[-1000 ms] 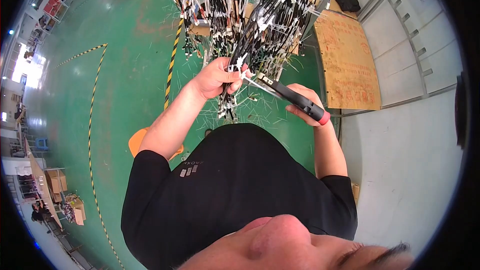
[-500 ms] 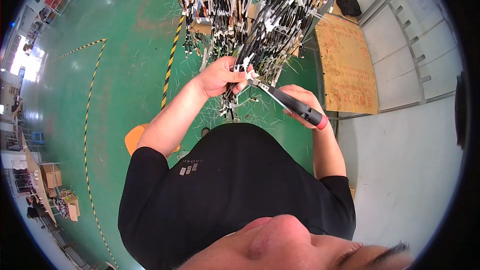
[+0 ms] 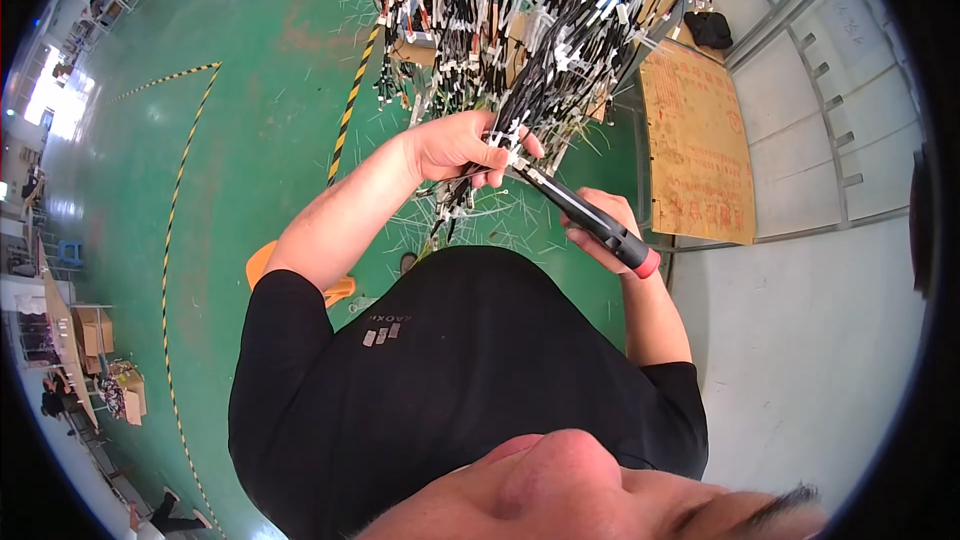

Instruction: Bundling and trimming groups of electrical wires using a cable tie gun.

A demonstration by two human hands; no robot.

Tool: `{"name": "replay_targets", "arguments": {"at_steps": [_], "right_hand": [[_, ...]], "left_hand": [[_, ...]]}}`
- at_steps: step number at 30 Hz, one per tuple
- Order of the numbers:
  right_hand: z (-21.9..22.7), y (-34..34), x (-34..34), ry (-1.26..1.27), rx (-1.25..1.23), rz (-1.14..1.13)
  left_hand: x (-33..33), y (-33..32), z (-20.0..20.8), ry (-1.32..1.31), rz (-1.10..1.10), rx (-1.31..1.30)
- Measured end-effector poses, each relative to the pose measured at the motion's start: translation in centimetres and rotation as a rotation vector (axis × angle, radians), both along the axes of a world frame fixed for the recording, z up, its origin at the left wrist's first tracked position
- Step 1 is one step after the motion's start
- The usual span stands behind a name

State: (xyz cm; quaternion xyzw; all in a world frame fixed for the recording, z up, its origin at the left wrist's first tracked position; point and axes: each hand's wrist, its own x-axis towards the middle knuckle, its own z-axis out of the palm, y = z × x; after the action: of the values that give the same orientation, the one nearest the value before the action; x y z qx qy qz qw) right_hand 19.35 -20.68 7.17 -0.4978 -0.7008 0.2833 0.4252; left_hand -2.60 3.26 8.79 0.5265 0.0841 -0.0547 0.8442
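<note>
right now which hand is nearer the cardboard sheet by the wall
Right. The right hand, gripping the black tool, sits just beside the cardboard sheet. The left hand is farther off, holding the hanging wire bundle.

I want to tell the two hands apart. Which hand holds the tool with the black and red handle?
The right hand holds that tool; the left hand grips the cable bundle instead.

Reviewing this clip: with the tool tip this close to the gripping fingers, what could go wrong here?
1. The tool in the right hand points its tip at the left hand; a slip could jab the fingers.
2. The left hand grips only a few wires of the dense cable bundle; the tip could nick neighbouring wires.
</note>
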Motion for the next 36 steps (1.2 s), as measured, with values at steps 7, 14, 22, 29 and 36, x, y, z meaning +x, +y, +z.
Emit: {"name": "replay_targets", "arguments": {"at_steps": [7, 14, 22, 29, 36], "right_hand": [[-2.2, -0.6, 0.1, -0.262, 0.238, -0.233], [-3.0, -0.6, 0.8, 0.167, 0.121, -0.112], [-5.6, 1.8, 0.1, 0.362, 0.08, 0.207], [-4.7, 5.4, -0.7, 0.632, -0.31, 0.295], [-5.2, 9.0, -2.4, 0.924, -0.296, 0.342]], "left_hand": [[-0.6, 0.1, -0.5, -0.012, 0.121, 0.058], [-1.0, 0.2, -2.1, -0.074, 0.238, 0.187], [0.0, -0.8, -5.4, -0.129, 0.403, 0.067], [2.0, -4.6, -7.6, -0.041, 0.863, -0.244], [-5.1, -2.6, -15.1, 0.334, 0.973, 0.74]]}}
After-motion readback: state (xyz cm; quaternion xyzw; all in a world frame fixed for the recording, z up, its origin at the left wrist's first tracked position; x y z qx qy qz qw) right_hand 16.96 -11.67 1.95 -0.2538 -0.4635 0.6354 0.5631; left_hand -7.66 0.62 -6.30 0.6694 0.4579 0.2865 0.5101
